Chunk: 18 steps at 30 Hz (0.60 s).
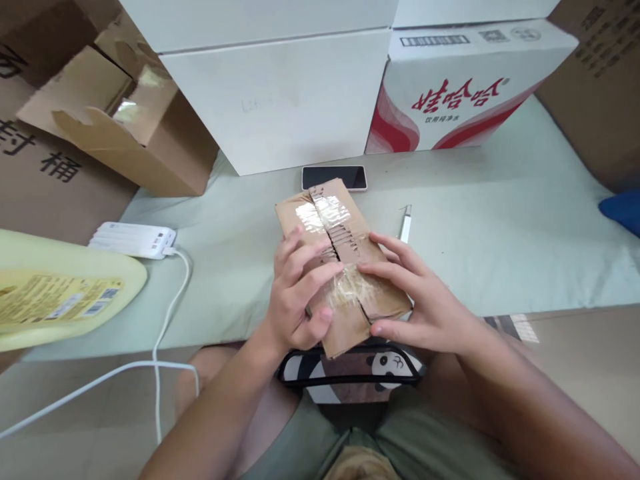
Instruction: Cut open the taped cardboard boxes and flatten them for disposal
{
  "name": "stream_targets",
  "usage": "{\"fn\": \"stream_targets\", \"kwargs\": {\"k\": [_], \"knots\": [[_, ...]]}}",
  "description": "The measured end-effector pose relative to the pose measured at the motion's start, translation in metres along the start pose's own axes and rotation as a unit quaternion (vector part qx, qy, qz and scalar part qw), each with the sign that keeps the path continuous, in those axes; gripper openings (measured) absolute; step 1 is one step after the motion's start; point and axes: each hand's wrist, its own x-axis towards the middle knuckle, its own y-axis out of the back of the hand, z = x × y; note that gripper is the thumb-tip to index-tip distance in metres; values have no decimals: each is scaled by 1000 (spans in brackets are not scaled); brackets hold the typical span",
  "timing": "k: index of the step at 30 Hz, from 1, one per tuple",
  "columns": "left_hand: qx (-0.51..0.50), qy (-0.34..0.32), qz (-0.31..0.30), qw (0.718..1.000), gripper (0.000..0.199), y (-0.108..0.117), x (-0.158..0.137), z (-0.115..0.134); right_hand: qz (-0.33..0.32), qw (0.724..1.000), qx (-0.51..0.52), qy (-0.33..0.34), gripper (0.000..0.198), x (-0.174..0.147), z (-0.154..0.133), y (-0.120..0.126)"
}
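Observation:
Between my hands is a small brown cardboard box (358,230), turned at a slant, with clear shiny tape across a torn-edged seam. My left hand (297,293) grips its left side, with fingers bent over the top and the thumb near the lower edge. On the opposite side my right hand (425,300) holds the box, fingertips on its upper face and thumb by the near right corner. A dark-screened phone (334,177) lies just behind the box. To the right is a slim white utility knife (405,225). The underside of the box is hidden.
White cartons (280,100) line the back, one with red print (450,100). An open cardboard carton (150,140) stands at left. A white power bank (133,240) with a cable (173,307) lies by a yellow jug (65,293). A panda-print bag (350,373) is below.

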Motion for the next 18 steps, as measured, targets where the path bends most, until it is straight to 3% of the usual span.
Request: {"fn": "stream_targets", "kwargs": {"k": [8, 13, 18], "knots": [[11, -8, 16, 1000, 48, -3, -8, 0, 128, 987, -79, 54, 23, 2, -4, -11], [13, -16, 26, 999, 47, -3, -9, -1, 127, 987, -82, 52, 12, 5, -8, -9], [11, -11, 40, 999, 44, -4, -9, 1, 107, 992, -55, 29, 20, 5, -8, -12]]}}
